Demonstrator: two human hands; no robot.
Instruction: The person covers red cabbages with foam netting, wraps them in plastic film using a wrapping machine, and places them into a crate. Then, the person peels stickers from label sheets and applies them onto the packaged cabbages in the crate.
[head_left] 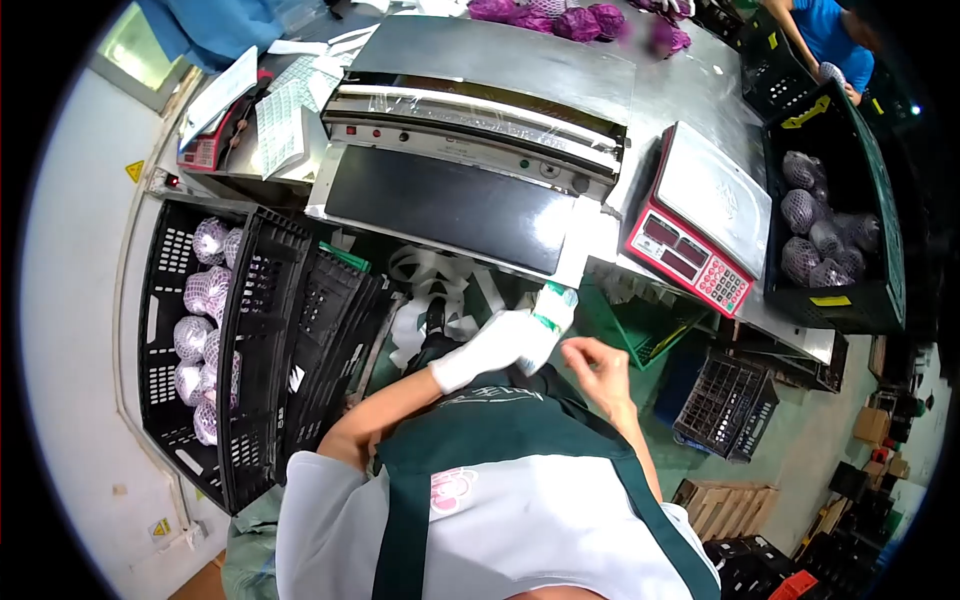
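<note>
My left hand (487, 350), in a white glove, is closed around a plastic bottle (553, 306) with a green and white label. The bottle is tilted, in front of my apron and just below the near edge of the wrapping machine (450, 200). My right hand (598, 372) is bare and a little to the right of the bottle, apart from it. Its fingers are curled with thumb and forefinger together; whatever they may hold is too small to make out.
A red and white digital scale (700, 225) stands right of the machine. Black crates of netted purple produce are at left (235, 350) and right (840, 310). Purple cabbages (575, 22) lie at the back. Another person (835, 45) in blue works at upper right.
</note>
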